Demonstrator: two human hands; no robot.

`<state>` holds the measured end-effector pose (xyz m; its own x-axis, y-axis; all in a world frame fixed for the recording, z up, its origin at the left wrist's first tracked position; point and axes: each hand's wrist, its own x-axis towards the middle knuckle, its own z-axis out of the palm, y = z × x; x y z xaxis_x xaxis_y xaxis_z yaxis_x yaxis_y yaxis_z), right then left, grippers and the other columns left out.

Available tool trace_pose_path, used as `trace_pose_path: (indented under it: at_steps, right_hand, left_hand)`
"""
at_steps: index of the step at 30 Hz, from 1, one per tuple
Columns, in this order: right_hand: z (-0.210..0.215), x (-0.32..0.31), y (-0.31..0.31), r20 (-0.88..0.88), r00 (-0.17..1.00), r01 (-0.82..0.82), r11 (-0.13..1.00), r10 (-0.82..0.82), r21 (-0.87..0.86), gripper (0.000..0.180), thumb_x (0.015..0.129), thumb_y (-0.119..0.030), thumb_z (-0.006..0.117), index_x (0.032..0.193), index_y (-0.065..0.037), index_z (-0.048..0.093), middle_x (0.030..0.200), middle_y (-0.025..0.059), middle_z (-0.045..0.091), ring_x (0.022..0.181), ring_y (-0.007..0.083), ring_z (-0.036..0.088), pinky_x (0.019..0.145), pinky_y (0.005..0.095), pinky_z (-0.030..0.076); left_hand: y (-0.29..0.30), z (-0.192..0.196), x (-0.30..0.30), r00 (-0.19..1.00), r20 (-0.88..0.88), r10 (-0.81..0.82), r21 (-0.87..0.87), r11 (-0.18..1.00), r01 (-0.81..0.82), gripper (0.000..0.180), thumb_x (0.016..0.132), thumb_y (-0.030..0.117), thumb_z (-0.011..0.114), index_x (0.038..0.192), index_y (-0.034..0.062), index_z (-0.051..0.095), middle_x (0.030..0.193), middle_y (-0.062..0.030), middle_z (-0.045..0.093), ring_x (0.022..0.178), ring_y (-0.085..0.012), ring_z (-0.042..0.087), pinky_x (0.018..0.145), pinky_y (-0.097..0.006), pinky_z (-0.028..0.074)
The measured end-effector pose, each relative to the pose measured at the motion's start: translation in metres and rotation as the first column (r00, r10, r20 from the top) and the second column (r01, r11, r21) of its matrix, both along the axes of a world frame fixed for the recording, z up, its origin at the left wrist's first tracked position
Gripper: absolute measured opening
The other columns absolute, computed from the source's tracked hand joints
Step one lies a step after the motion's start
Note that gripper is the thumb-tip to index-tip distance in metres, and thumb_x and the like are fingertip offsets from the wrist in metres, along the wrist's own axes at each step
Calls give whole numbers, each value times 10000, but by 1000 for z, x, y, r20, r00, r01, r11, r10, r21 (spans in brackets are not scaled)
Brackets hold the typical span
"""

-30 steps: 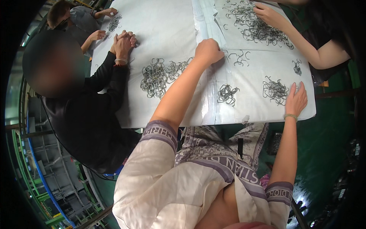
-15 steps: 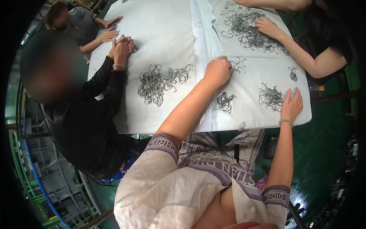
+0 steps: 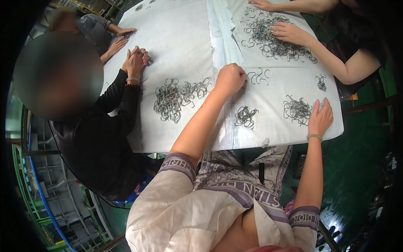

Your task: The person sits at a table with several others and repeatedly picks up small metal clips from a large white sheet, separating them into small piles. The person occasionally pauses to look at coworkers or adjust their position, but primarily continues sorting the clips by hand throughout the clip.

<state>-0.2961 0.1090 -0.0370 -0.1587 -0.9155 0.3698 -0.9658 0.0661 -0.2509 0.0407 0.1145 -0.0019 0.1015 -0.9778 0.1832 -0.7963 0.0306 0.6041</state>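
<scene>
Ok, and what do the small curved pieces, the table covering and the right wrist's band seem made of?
Curved pieces: probably metal, grey with a slight sheen, going by their thin, stiff-looking bends.
Table covering: matte white, perhaps cloth or plastic sheeting; soft creases show.
Wristband: pale greenish, possibly beads or cord; too small to tell.

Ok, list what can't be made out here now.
Head view:
Left hand: its own back hides whether it holds anything.
Right hand: its back hides anything beneath it.
Left pile of bent metal pieces: overlap hides the count.
Co-worker at right: head cut off by the upper edge.
Far pieces: too small to tell their shape.
</scene>
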Motion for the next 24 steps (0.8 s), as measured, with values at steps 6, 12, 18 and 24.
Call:
trace_pose_path:
  at_steps: [6,12,18,24]
  right_hand:
    - [0,3,-1,-63,998,-24,996,18,-91,452,962,-389,419,1266,-62,487,1201,155,557,1157,319,482,985,452,330]
    - [-3,0,0,-93,996,1,995,-10,-103,454,962,-399,416,1273,-73,478,1208,146,550,1170,309,471,993,452,321]
    - [-3,-2,-1,-9,1000,-4,1000,4,-19,469,957,-418,415,1287,-88,462,1274,130,506,1231,292,426,1015,532,293]
    - [-6,-2,-1,-13,1000,0,998,-1,-60,461,959,-410,409,1280,-85,465,1256,123,515,1216,289,435,1010,541,296]
  left_hand:
    - [-12,-21,-22,973,232,5,-40,999,4,134,719,119,654,763,4,707,787,-173,645,735,-349,629,718,-400,510]
    - [-18,3,2,995,103,-6,81,997,-3,125,727,92,639,778,3,710,830,-178,661,744,-345,633,717,-382,509]
    - [-18,-7,4,962,210,-175,21,984,175,113,727,80,621,749,4,701,805,-156,648,729,-344,625,698,-398,506]
    - [-22,-19,-5,927,354,-127,-32,989,147,106,699,95,610,671,12,669,751,-155,617,678,-342,615,657,-415,508]
